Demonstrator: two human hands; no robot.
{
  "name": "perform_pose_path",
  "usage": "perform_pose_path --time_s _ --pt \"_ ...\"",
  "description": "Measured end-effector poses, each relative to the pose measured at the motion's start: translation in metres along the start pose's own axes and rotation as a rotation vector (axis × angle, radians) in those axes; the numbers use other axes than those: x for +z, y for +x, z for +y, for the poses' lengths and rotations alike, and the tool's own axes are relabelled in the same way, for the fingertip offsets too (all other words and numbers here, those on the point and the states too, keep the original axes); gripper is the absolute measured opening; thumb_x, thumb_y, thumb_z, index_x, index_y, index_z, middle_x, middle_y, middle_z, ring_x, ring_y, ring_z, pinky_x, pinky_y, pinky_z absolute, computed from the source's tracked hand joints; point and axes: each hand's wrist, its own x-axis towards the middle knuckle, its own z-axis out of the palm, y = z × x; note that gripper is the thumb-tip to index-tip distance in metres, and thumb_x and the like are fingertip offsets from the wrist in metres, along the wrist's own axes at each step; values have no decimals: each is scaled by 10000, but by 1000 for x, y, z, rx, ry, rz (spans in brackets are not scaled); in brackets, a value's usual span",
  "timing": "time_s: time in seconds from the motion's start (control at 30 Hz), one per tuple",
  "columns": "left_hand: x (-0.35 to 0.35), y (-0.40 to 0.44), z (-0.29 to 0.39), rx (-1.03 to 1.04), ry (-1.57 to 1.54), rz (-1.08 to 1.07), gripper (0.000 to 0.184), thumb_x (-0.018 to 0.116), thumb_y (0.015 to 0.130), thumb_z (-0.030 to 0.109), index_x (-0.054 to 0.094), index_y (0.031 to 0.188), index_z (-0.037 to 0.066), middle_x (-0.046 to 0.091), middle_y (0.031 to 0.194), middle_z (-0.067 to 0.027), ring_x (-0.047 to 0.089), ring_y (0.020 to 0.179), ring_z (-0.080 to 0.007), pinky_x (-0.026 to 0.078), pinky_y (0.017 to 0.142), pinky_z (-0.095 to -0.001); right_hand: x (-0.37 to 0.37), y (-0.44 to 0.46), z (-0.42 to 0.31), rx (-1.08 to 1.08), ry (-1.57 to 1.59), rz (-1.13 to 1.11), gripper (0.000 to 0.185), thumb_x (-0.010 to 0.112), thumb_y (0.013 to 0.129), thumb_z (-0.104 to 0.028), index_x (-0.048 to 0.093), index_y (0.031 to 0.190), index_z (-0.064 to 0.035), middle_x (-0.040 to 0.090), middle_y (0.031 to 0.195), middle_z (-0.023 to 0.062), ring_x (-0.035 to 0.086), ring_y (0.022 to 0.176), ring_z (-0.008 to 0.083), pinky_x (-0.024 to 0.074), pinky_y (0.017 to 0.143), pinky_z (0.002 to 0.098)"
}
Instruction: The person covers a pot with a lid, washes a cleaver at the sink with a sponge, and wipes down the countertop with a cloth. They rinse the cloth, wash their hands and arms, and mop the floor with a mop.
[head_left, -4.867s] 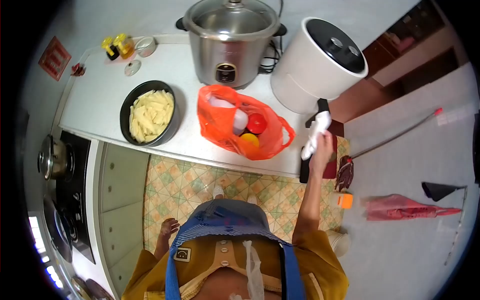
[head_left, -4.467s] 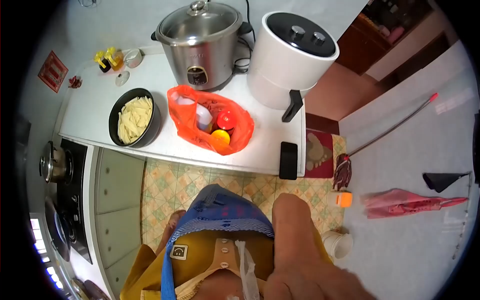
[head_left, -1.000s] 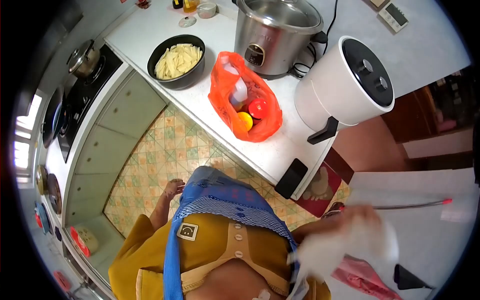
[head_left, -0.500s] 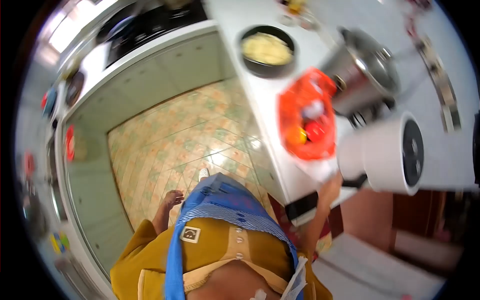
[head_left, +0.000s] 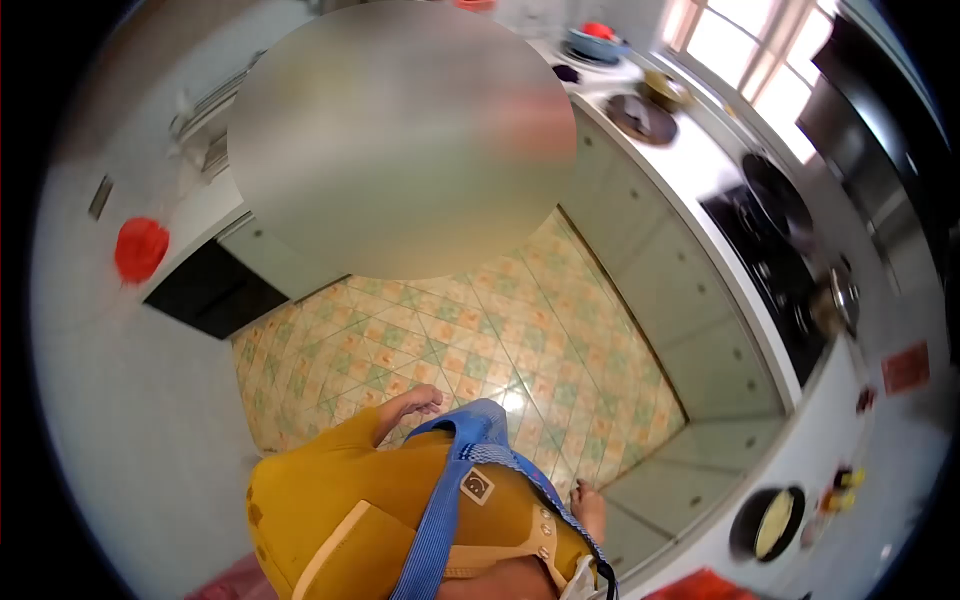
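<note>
My left hand (head_left: pixel 425 398) hangs in front of my body over the tiled floor, holding nothing, its fingers loosely bent. On the other side of the blue apron (head_left: pixel 432 525), my right hand (head_left: pixel 590 510) is low beside the cabinet doors. Nothing shows in its fingers, though the apron strap hides part of the arm. The red plastic bag (head_left: pixel 705 585) on the right counter is cut off by the bottom edge. Farther along that counter stands a dark round pan (head_left: pixel 745 525) with pale yellow food (head_left: pixel 773 525) in it.
A black stove (head_left: pixel 765 265) with a wok (head_left: pixel 778 195) and a metal pot (head_left: pixel 832 300) lines the right side. Beyond are a round lid (head_left: pixel 642 120) and a blue basin (head_left: pixel 595 45). A red bag (head_left: pixel 140 250) hangs at the left. A blurred oval covers the back middle.
My view has swung left towards the back of the kitchen. My right hand has left the red bag and dropped to my side. The bag has moved to the bottom edge of view.
</note>
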Motion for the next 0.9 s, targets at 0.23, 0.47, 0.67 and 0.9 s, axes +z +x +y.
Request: perform_pose_path --time_s 0.23,0.47,0.67,0.9 --pt "-126 6 -2 161 -293 261 86 557 768 163 588 764 83 572 689 -16 565 599 -114 429 474 -223 -4 152 -167 -441 -291 -154 321 531 790 -200 557 1079 -62 596 986 180 573 906 334 461 770 415" --pt "-141 -7 7 177 -583 341 110 588 776 181 584 821 80 576 697 0 565 605 -98 422 479 -200 7 271 -288 -756 -446 -342 305 506 803 -200 570 1051 -34 596 970 204 567 895 355 456 773 411" --pt "-170 34 43 194 -598 432 137 593 776 189 585 847 73 584 713 -8 569 604 -101 437 509 -208 -22 377 -365 -810 -345 -385 297 511 813 -204 576 1049 -36 606 953 195 577 898 333 459 776 390" --pt "-236 84 148 198 -793 439 186 597 776 222 581 891 77 602 795 -14 601 704 -123 465 588 -241 -87 529 -454 -800 -272 -257 286 549 812 -186 585 1046 -26 628 909 174 607 871 304 478 748 353"
